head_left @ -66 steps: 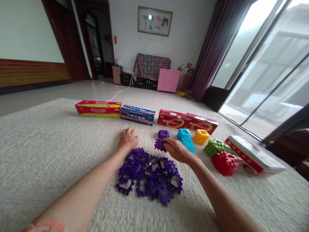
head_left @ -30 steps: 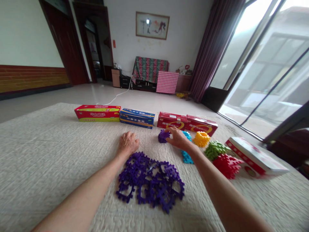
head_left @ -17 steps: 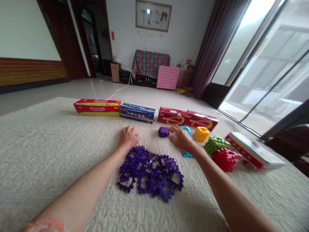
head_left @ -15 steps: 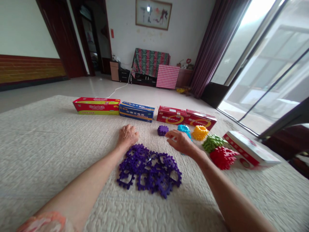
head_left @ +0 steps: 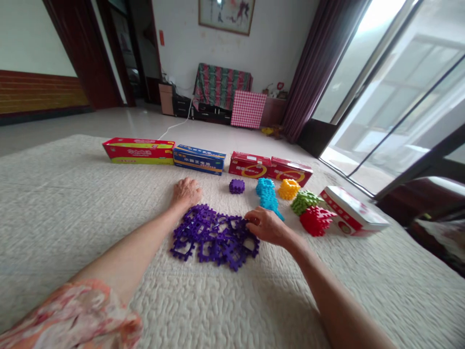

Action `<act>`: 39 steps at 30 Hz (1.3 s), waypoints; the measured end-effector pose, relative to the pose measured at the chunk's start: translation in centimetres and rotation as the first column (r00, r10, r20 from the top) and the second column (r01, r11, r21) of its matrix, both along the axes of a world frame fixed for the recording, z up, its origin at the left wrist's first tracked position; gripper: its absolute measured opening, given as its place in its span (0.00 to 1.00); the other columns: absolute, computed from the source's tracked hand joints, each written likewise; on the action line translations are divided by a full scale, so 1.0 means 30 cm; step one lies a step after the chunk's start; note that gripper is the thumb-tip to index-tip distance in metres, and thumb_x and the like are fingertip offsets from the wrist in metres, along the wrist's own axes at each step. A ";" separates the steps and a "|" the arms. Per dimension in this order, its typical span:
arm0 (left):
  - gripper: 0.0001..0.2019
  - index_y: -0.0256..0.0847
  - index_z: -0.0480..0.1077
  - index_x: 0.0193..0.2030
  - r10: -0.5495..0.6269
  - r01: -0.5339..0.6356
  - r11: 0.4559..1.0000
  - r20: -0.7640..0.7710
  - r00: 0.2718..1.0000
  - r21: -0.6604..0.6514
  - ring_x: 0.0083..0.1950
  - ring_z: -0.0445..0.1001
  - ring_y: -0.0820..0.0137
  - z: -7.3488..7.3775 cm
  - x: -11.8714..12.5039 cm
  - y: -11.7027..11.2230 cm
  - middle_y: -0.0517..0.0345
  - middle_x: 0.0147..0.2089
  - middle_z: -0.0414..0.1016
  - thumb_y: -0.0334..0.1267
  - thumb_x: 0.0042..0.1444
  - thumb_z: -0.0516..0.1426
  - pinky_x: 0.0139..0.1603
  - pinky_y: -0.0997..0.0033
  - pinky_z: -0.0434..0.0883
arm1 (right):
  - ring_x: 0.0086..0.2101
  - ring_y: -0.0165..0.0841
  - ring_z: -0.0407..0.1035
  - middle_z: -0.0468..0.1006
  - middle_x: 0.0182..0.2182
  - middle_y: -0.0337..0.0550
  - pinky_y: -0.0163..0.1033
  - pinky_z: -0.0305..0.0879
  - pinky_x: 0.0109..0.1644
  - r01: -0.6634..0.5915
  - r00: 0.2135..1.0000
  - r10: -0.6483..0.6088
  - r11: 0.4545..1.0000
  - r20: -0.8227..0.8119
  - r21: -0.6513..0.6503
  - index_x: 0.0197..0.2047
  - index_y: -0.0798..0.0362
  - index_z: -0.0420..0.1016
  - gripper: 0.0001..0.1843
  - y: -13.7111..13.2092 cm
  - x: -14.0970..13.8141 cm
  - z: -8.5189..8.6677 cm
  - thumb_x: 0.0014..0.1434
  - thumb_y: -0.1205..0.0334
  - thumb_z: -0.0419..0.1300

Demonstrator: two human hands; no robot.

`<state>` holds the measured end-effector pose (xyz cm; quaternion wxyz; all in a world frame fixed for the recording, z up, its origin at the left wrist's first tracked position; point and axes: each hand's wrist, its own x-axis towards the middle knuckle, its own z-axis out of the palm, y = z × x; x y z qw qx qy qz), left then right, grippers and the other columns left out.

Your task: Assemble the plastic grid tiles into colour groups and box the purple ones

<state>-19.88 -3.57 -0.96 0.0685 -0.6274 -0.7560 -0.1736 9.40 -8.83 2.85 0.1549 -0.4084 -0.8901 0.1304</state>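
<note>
A loose pile of purple interlocking plastic squares (head_left: pixel 214 237), notched at the edges and open in the middle, lies on the quilted cover in front of me. My left hand (head_left: pixel 187 192) rests palm down at the pile's far left edge, fingers loosely bent and apart. At the right edge, the thumb and fingertips of my right hand (head_left: pixel 267 225) close on one of the purple pieces. Beyond the pile sits a small purple stack (head_left: pixel 237 186). A light blue stack (head_left: pixel 267 193) lies just past my right hand.
Yellow (head_left: pixel 289 189), green (head_left: pixel 305 201) and red (head_left: pixel 317 220) stacks sit to the right, beside a white and red box (head_left: pixel 354 211). Along the back stand a red and green box (head_left: pixel 140 151), a blue box (head_left: pixel 199 160) and two dark red boxes (head_left: pixel 250 166).
My right hand has moved down from near the light blue stack to the right edge of the purple pile. My left hand stays by the pile. The view has shifted slightly.
</note>
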 end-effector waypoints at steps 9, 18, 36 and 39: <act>0.16 0.43 0.71 0.48 -0.018 0.018 1.000 0.004 1.000 0.012 0.54 0.66 0.55 -0.012 -0.010 0.009 0.48 0.53 0.70 0.42 0.58 0.49 0.53 0.57 0.61 | 0.29 0.29 0.67 0.75 0.29 0.42 0.32 0.60 0.34 0.023 1.000 -0.023 0.999 0.016 -0.037 0.33 0.55 0.77 0.07 -0.004 -0.005 0.020 0.52 0.68 0.58; 0.17 0.43 0.71 0.48 -0.012 0.012 1.000 -0.034 0.999 0.011 0.53 0.67 0.55 -0.016 -0.013 0.015 0.48 0.51 0.71 0.42 0.58 0.48 0.51 0.58 0.62 | 0.28 0.28 0.65 0.73 0.27 0.40 0.32 0.59 0.32 0.022 1.000 -0.020 0.996 0.020 -0.088 0.28 0.55 0.75 0.03 0.004 0.001 0.008 0.48 0.66 0.60; 0.17 0.42 0.72 0.48 -0.018 0.019 0.999 -0.042 0.999 0.029 0.52 0.68 0.55 -0.029 -0.020 0.025 0.48 0.50 0.71 0.43 0.58 0.48 0.50 0.58 0.63 | 0.35 0.33 0.69 0.74 0.35 0.45 0.38 0.66 0.41 0.196 0.939 -0.148 0.972 -0.309 0.131 0.36 0.54 0.71 0.13 0.045 -0.031 -0.045 0.47 0.75 0.54; 0.17 0.43 0.71 0.48 -0.010 0.011 1.000 -0.041 0.999 0.017 0.52 0.67 0.55 -0.027 -0.019 0.025 0.49 0.51 0.71 0.43 0.57 0.48 0.50 0.58 0.63 | 0.40 0.36 0.70 0.74 0.41 0.49 0.40 0.65 0.47 0.104 0.991 -0.095 0.990 -0.098 0.091 0.42 0.56 0.71 0.22 0.022 -0.018 -0.041 0.43 0.79 0.51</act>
